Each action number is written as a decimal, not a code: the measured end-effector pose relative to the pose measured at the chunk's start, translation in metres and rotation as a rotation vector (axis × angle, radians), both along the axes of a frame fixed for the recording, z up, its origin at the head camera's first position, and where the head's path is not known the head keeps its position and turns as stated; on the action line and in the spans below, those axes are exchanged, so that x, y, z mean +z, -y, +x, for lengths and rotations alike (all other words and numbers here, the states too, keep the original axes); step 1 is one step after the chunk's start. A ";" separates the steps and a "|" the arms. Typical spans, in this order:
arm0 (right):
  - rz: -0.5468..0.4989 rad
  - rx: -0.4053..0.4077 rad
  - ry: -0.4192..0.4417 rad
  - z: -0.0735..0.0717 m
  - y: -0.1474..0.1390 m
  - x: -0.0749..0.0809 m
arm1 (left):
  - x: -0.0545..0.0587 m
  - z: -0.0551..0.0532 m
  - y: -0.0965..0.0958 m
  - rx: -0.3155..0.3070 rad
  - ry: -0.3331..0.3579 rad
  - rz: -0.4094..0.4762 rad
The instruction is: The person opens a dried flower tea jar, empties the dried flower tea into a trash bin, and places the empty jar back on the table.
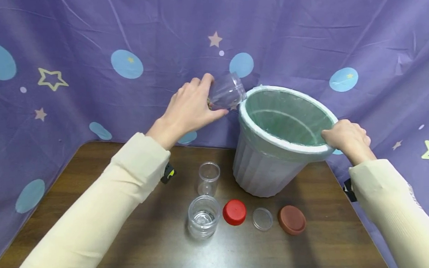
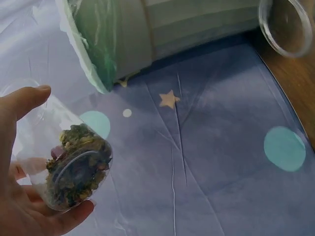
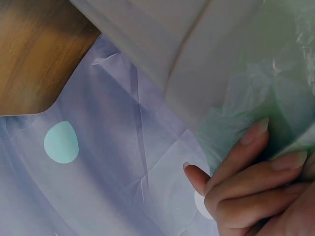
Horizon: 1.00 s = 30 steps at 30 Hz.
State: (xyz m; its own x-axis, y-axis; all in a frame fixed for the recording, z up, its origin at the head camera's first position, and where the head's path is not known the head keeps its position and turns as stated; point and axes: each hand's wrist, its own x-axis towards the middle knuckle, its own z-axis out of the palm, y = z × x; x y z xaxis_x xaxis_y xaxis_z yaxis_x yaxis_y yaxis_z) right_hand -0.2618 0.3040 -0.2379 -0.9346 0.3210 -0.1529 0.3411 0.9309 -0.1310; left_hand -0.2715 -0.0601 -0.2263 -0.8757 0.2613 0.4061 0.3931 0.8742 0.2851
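Observation:
My left hand (image 1: 188, 109) grips a clear plastic jar (image 1: 227, 91), tipped on its side with its mouth at the rim of a grey trash bin (image 1: 260, 164). In the left wrist view, a dried, leafy brown-green mix (image 2: 81, 162) sits at the jar's bottom, behind my fingers. A translucent green bag (image 1: 282, 115) lines the bin. On the right, my right hand (image 1: 347, 138) holds the bin's rim, its fingers curled over the outside in the right wrist view. The jar's mouth is partly hidden in the left wrist view.
Two clear jars, one slim (image 1: 209, 178) and one wide (image 1: 204, 218), stand on the wooden table (image 1: 151, 240). A red lid (image 1: 234, 212), a clear lid (image 1: 262, 219) and a brown lid (image 1: 291, 219) lie before the bin. A purple curtain (image 1: 181, 27) hangs behind.

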 end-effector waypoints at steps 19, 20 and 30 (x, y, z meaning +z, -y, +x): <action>-0.009 -0.012 0.002 -0.002 0.000 -0.002 | -0.021 -0.011 -0.043 -0.012 -0.211 -0.151; -0.010 -0.009 0.000 -0.002 0.000 -0.002 | -0.021 -0.012 -0.044 -0.011 -0.225 -0.169; 0.000 -0.010 -0.001 -0.002 0.000 0.000 | -0.027 -0.017 -0.047 -0.029 -0.491 -0.263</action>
State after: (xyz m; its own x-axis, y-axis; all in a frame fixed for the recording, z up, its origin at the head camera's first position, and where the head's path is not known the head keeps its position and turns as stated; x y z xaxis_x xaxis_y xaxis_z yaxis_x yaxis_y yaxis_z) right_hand -0.2633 0.3037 -0.2380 -0.9317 0.3301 -0.1514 0.3500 0.9275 -0.1311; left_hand -0.2887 -0.0133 -0.2534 -0.5907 0.4300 0.6827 0.4498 0.8780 -0.1638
